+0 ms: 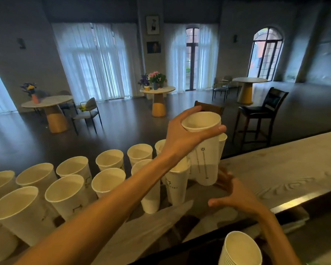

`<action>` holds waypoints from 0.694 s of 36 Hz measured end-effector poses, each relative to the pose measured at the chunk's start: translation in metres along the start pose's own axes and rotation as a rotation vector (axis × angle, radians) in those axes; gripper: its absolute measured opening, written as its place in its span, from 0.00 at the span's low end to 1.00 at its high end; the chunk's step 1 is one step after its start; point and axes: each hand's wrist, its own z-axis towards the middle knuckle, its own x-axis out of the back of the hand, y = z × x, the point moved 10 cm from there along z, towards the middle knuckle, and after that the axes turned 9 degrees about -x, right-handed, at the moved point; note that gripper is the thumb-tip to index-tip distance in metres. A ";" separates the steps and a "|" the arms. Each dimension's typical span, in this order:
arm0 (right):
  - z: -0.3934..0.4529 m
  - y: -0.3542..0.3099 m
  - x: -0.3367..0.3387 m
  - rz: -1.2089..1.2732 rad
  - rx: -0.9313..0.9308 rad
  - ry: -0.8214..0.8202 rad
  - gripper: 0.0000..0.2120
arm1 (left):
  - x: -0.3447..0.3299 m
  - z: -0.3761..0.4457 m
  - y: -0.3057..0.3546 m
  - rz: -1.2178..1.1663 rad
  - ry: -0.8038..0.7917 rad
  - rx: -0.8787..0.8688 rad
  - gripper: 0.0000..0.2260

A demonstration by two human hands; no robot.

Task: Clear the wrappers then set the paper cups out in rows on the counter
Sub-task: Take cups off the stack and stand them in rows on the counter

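Left hand [182, 134] grip round upright paper cup [203, 148], mouth up, right hand [235, 194] spread loose beside it

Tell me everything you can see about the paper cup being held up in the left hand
The held paper cup is a tall, tapered, off-white cup with a rolled rim and a line of small dark print down its side. It is empty, mouth up, tilted slightly. The left hand grips it round the rim, fingers behind and thumb in front. Its base hangs just above the pale wooden counter, at the right end of the rows of cups. The right hand is spread open beside the base; whether it touches is unclear.
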 end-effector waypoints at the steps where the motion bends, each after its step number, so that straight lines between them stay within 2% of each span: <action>1: -0.004 -0.006 0.008 0.045 0.025 0.025 0.40 | -0.009 -0.001 -0.005 -0.001 -0.028 0.011 0.34; 5: -0.013 -0.017 0.034 0.093 0.104 0.173 0.33 | -0.044 -0.006 -0.013 0.051 -0.138 0.005 0.36; 9: -0.015 -0.019 0.048 -0.026 0.134 0.252 0.32 | -0.058 -0.001 0.008 0.468 -0.214 -0.246 0.32; 11: -0.016 -0.016 0.054 -0.095 0.138 0.278 0.34 | -0.066 0.003 0.017 0.659 -0.305 -0.386 0.33; 14: -0.017 -0.013 0.060 -0.147 0.138 0.327 0.33 | -0.081 0.005 0.015 0.839 -0.444 -0.495 0.34; 21: -0.008 -0.010 0.064 -0.196 0.103 0.396 0.38 | -0.095 0.013 0.011 0.951 -0.461 -0.538 0.34; 25: -0.005 -0.012 0.064 -0.198 0.115 0.389 0.35 | -0.093 0.016 0.009 0.945 -0.442 -0.504 0.33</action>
